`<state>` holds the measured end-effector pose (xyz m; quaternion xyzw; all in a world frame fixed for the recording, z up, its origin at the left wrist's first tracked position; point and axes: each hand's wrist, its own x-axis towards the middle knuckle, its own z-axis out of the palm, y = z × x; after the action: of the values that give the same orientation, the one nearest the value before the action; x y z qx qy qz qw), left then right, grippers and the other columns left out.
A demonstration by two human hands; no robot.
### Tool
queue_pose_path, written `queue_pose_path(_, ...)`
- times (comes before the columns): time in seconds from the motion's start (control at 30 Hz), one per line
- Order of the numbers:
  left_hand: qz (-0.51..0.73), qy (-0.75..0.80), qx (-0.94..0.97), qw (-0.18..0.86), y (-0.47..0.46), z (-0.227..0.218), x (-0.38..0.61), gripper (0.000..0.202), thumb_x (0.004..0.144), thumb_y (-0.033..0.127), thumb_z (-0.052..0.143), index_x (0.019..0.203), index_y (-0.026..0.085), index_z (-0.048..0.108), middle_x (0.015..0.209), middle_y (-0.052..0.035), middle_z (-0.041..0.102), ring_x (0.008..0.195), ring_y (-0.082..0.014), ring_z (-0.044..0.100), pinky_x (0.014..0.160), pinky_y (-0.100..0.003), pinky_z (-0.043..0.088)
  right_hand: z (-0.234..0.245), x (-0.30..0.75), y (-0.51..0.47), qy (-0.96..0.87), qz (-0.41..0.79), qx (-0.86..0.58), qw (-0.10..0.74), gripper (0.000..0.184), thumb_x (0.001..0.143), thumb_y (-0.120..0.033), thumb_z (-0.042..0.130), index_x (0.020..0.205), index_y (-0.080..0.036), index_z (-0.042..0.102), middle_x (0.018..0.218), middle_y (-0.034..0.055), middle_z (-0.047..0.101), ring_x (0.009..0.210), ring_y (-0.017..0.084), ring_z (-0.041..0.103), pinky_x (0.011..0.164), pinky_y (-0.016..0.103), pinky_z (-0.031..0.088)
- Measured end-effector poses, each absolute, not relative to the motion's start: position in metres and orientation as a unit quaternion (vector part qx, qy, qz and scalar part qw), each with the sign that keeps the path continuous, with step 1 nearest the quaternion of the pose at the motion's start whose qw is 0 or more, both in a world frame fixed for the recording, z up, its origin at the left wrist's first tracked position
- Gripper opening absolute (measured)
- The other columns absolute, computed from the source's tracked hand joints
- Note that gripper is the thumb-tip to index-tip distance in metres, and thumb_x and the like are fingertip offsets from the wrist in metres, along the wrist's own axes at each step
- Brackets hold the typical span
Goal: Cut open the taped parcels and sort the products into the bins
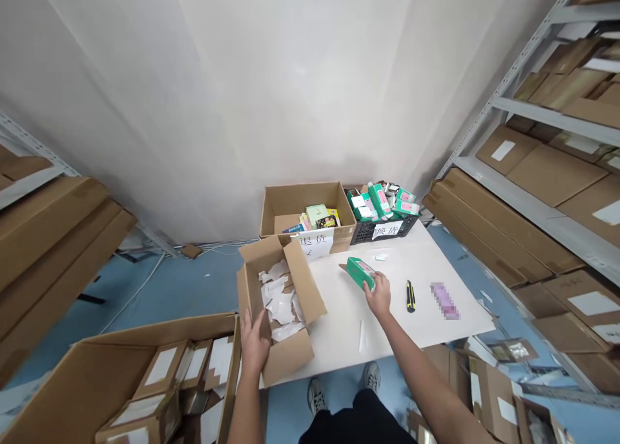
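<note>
The left hand (254, 344) is resting against an open carton (303, 279) of torn white paper (279, 305), its grip unclear, best kept steady. The right hand (378, 294) is holding a green box (359, 273) over the white tabletop (334, 324), ideally without crushing it; rightward, a utility knife (411, 296) is lying before carton-laden shelving (557, 119).

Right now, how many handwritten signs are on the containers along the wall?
2: one sign on the cardboard box, partly covered by the nearer carton; another sign on the black crate.

At right, a rack (557, 121) stacked with cartons (537, 172); at back, a pale wall (290, 108); underneath, a blue floor (194, 295).
</note>
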<state>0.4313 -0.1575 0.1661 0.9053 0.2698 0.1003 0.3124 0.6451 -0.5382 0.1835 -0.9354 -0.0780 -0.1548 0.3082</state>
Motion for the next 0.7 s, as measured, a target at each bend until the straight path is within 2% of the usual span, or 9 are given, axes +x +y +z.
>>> queue_pose_path(0.17, 0.068, 0.275, 0.915, 0.288, -0.158, 0.178, 0.432, 0.081, 0.063, 0.000, 0.061, 0.142, 0.022, 0.063, 0.176, -0.0038, 0.017, 0.162, -0.0351, 0.017, 0.132, -0.046, 0.024, 0.099, 0.604, -0.542, -0.014, 0.017, -0.978, 0.207, 0.033, 0.091, -0.025, 0.057, 0.123, -0.019, 0.060, 0.152, 0.0201, 0.046, 0.129, 0.035, 0.054, 0.108, 0.048, 0.044)
queue_pose_path(0.27, 0.062, 0.272, 0.920, 0.275, -0.161, 0.181, 0.433, 0.079, 0.064, 0.000, 0.061, 0.139, 0.024, 0.065, 0.176, -0.0016, 0.020, 0.161, -0.0358, 0.017, 0.133, -0.047, 0.024, 0.071, 0.587, -0.550, 0.021, 0.124, -0.984, 0.127, 0.043, 0.084, -0.021, 0.064, 0.126, -0.020, 0.058, 0.139, 0.0194, 0.056, 0.123, 0.037, 0.059, 0.106, 0.053, 0.042)
queue_pose_path(0.33, 0.064, 0.270, 0.923, 0.267, -0.160, 0.182, 0.432, 0.077, 0.064, 0.001, 0.060, 0.137, 0.026, 0.067, 0.174, 0.0016, 0.024, 0.161, -0.0348, 0.019, 0.132, -0.047, 0.025, 0.063, 0.588, -0.554, 0.026, 0.165, -0.981, 0.099, 0.049, 0.080, -0.026, 0.070, 0.127, -0.021, 0.058, 0.127, 0.0178, 0.062, 0.122, 0.039, 0.060, 0.104, 0.054, 0.041)
queue_pose_path(0.43, 0.069, 0.276, 0.927, 0.243, -0.157, 0.182, 0.429, 0.071, 0.066, 0.002, 0.057, 0.132, 0.025, 0.070, 0.172, 0.0007, 0.029, 0.160, -0.0331, 0.022, 0.133, -0.046, 0.025, 0.058, 0.607, -0.549, 0.020, 0.169, -0.979, 0.112, 0.057, 0.082, -0.039, 0.071, 0.133, -0.021, 0.055, 0.125, 0.0176, 0.062, 0.122, 0.039, 0.059, 0.100, 0.051, 0.045)
queue_pose_path(0.5, 0.081, 0.288, 0.928, 0.223, -0.159, 0.184, 0.427, 0.067, 0.070, 0.004, 0.055, 0.132, 0.023, 0.070, 0.171, -0.0022, 0.032, 0.160, -0.0336, 0.023, 0.132, -0.049, 0.027, 0.055, 0.625, -0.541, 0.011, 0.163, -0.977, 0.139, 0.067, 0.083, -0.042, 0.070, 0.143, -0.021, 0.049, 0.129, 0.0183, 0.061, 0.124, 0.039, 0.059, 0.096, 0.048, 0.047)
queue_pose_path(0.6, 0.140, 0.293, 0.925, 0.197, -0.173, 0.194, 0.429, 0.062, 0.080, 0.008, 0.052, 0.139, 0.024, 0.065, 0.169, -0.0052, 0.036, 0.160, -0.0345, 0.022, 0.130, -0.055, 0.028, 0.052, 0.655, -0.526, 0.015, 0.185, -0.968, 0.171, 0.079, 0.082, -0.038, 0.071, 0.152, -0.020, 0.042, 0.131, 0.0206, 0.061, 0.123, 0.039, 0.062, 0.090, 0.044, 0.051)
queue_pose_path(0.7, 0.220, 0.250, 0.924, 0.187, -0.199, 0.218, 0.439, 0.060, 0.085, 0.013, 0.053, 0.142, 0.028, 0.062, 0.165, -0.0055, 0.042, 0.156, -0.0344, 0.032, 0.127, -0.057, 0.034, 0.057, 0.681, -0.517, 0.054, 0.233, -0.950, 0.202, 0.083, 0.076, -0.028, 0.074, 0.151, -0.015, 0.043, 0.130, 0.0223, 0.063, 0.116, 0.037, 0.067, 0.089, 0.041, 0.052)
